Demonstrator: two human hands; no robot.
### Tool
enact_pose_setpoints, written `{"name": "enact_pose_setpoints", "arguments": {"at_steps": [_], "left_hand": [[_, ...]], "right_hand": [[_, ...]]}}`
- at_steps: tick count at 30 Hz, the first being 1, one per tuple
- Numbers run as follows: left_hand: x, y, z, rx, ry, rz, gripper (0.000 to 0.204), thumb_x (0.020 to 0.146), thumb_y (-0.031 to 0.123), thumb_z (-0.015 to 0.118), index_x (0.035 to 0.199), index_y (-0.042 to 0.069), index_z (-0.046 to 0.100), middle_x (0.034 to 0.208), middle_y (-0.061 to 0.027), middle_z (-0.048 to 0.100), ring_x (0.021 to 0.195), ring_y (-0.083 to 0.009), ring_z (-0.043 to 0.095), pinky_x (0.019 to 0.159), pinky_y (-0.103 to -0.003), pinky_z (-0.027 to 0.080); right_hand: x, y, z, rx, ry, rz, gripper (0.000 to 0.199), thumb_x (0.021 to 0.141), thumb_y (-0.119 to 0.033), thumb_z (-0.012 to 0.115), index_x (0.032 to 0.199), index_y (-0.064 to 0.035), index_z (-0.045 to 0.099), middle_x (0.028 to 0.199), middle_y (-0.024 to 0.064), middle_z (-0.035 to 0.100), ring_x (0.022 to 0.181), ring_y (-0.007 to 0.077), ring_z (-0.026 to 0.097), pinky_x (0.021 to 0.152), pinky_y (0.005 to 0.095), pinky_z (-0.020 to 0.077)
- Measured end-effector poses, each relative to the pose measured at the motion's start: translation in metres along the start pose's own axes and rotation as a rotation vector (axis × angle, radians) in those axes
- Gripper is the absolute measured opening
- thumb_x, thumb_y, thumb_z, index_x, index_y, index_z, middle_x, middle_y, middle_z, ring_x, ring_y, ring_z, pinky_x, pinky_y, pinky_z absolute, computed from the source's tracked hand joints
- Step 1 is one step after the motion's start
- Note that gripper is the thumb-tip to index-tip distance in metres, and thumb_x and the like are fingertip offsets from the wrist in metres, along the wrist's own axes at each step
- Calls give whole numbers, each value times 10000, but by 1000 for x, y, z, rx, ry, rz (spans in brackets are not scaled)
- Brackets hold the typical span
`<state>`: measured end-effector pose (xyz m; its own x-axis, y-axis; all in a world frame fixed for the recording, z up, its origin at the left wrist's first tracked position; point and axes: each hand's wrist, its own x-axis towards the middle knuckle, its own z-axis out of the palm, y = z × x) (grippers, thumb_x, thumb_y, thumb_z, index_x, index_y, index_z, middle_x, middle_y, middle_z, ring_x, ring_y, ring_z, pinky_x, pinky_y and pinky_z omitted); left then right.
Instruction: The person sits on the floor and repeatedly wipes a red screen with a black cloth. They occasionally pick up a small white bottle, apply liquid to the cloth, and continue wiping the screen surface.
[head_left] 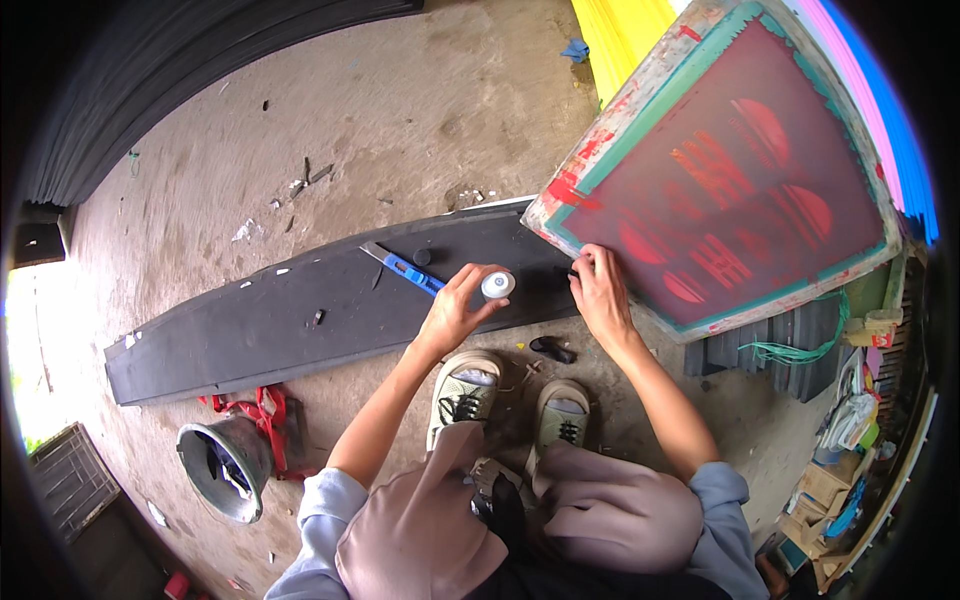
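My left hand (pixel 458 310) is wrapped round a small white-topped bottle (pixel 497 286), seen from above over the long black sheet (pixel 240 325). My right hand (pixel 602 290) is beside the lower left corner of a screen-printing frame (pixel 740 190), its fingers drawn together. Something small and dark shows at its fingertips, too small to name. On the sheet, just left of my left hand, lies a blue utility knife (pixel 412 272) with its blade out. A small round black piece (pixel 423 257) sits next to the knife.
A dark bucket (pixel 225 470) with red straps stands at lower left. Stacked dark sheets (pixel 200 60) lie at upper left, coloured sheets (pixel 612 45) at upper right. Green string (pixel 800 350) hangs under the frame. A cluttered shelf (pixel 825 500) is at right. Scraps dot the concrete floor (pixel 400 110).
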<state>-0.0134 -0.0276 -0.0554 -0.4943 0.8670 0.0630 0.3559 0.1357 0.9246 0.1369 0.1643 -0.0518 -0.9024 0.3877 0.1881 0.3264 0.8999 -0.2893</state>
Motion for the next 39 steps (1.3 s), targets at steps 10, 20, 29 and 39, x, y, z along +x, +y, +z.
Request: {"name": "enact_pose_setpoints", "arguments": {"at_steps": [10, 20, 29, 39], "left_hand": [[20, 61, 13, 126, -144, 65, 448, 733, 245, 693, 1124, 73, 558, 899, -123, 504, 782, -359, 584, 683, -421, 491], [25, 85, 24, 561, -45, 221, 353, 700, 255, 710, 991, 73, 630, 831, -93, 510, 696, -287, 600, 621, -386, 503], [31, 58, 34, 310, 40, 5, 381, 747, 225, 713, 1048, 34, 581, 945, -145, 572, 817, -348, 602, 688, -412, 491], [37, 9, 22, 205, 231, -21, 331, 761, 46, 679, 1071, 61, 562, 982, -133, 586, 895, -316, 599, 749, -383, 487]], "right_hand": [[-13, -16, -49, 1152, 39, 687, 199, 848, 21, 569, 1047, 22, 564, 940, 69, 643, 854, 81, 580, 768, 256, 456], [-28, -17, -39, 1384, -50, 852, 290, 872, -21, 540, 1156, 35, 550, 1016, 83, 637, 893, 107, 594, 797, 266, 462], [-35, 32, -98, 1418, 388, 838, 348, 794, -96, 697, 1083, 44, 562, 963, 68, 619, 860, 111, 577, 760, 269, 474], [-12, 117, -162, -624, 367, -2, 503, 905, -168, 507, 1379, -76, 367, 1441, 116, 336, 1351, 253, 288, 1104, 443, 240]]}}
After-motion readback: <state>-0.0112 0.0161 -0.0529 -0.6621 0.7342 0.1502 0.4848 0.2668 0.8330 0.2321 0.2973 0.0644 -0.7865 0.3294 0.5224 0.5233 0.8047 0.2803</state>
